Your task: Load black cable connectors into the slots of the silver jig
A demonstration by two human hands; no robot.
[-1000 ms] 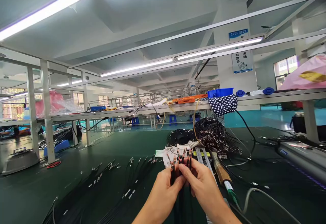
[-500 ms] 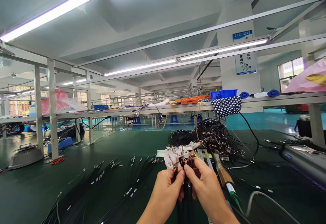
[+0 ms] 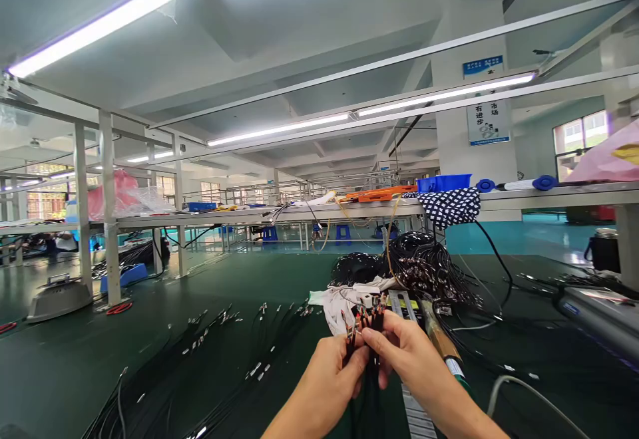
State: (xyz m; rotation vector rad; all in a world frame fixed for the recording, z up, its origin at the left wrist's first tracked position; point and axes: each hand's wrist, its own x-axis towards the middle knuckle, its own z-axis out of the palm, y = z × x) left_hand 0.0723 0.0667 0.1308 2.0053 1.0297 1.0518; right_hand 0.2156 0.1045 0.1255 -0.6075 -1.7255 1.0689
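1. Since the earlier frame, in the head view, the left hand (image 3: 335,367) is sitting slightly lower against the right hand (image 3: 402,349).
2. Both are pinching black cables (image 3: 376,324) near centre, wire ends (image 3: 364,319) pointing up, nearer than the white cloth (image 3: 335,309).
3. Sorting the ends is seemingly the step; the next move is probably calling for steady, careful parting.

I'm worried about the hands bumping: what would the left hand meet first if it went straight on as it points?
Probably the cable ends in the right hand, just ahead; exact depth is unclear.
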